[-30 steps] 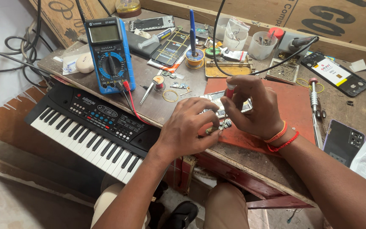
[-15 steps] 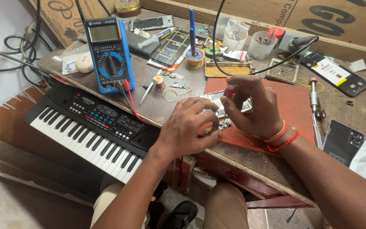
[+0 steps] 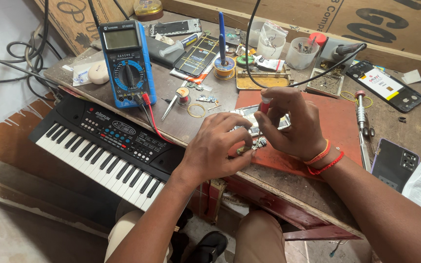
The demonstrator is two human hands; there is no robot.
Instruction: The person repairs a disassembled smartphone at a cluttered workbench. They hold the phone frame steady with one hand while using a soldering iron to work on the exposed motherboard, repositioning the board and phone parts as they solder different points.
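Cluttered wooden workbench (image 3: 191, 122), head view only. Both hands meet over an opened phone (image 3: 249, 119) lying flat on a red mat (image 3: 337, 126). Right hand (image 3: 296, 124) pinches a red-handled tool (image 3: 265, 103) upright, tip down on the phone. Left hand (image 3: 220, 148) curls beside it, fingertips (image 3: 243, 146) pressing the phone's near edge, nipping a small brassy piece. Blue multimeter (image 3: 126, 63) stands well left, a black keyboard (image 3: 108, 148) below the bench edge, a metal screwdriver (image 3: 362, 119) right of the mat.
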